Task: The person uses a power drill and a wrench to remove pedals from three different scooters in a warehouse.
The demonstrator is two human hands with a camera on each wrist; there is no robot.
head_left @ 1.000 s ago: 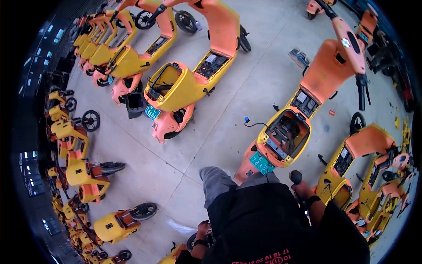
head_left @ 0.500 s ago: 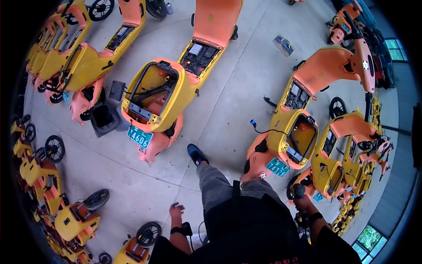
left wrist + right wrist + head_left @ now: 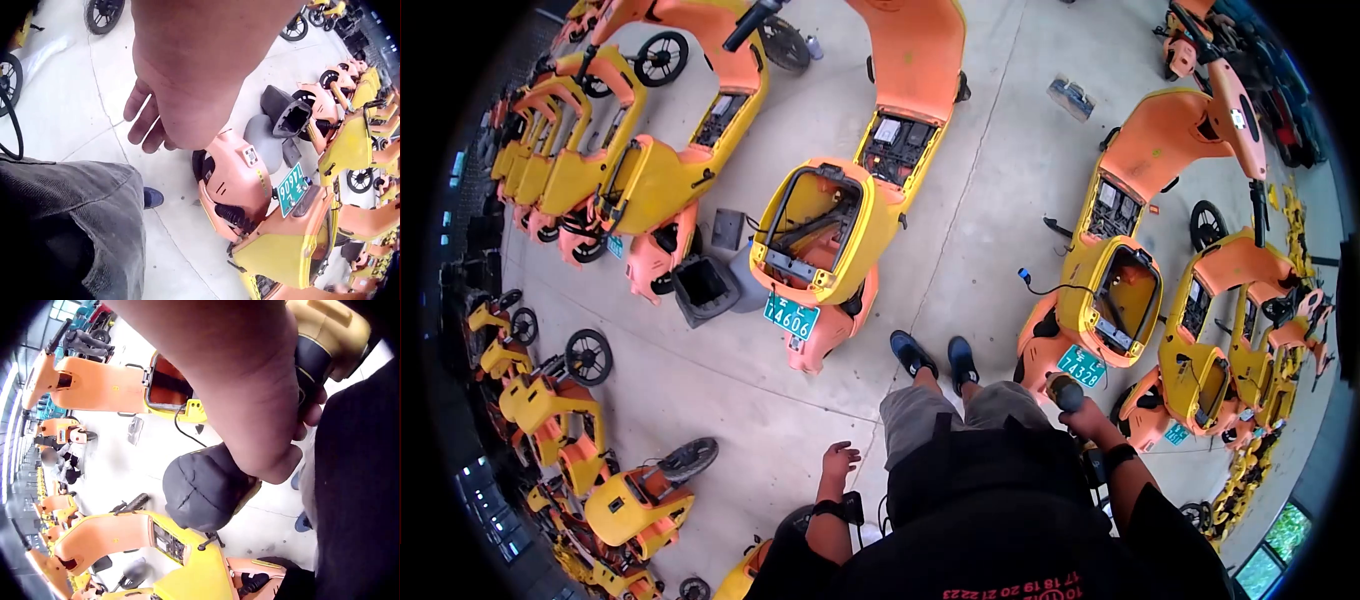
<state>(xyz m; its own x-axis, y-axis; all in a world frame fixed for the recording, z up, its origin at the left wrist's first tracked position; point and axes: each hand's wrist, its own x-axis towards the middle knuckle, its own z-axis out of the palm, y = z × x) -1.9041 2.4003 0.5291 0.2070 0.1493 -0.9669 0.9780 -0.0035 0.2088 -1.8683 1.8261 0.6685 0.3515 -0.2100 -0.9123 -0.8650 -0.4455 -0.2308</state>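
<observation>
My right hand (image 3: 1085,420) grips a cordless drill (image 3: 200,484) with a black rounded body end and a yellow base, held low beside my right leg. In the head view, the drill's dark end overlaps the rear of an orange-and-yellow scooter (image 3: 1090,300) with a green plate. My left hand (image 3: 838,465) hangs by my left side, holding nothing, its fingers loosely bent. In the left wrist view, that hand is in the air, and behind it stands another orange-and-yellow scooter (image 3: 281,256) with an open rear compartment.
A black bin (image 3: 705,290) stands beside the left scooter's rear. More scooters line the left side and the right side (image 3: 1195,385). A flat object (image 3: 1071,98) lies on the concrete floor (image 3: 960,240) between the two nearest scooters. A person (image 3: 59,465) is in the background.
I have stepped forward, and both feet now show side by side. My left hand swung out from my side, then forward. The drill in my right hand has come nearer the right scooter's rear.
</observation>
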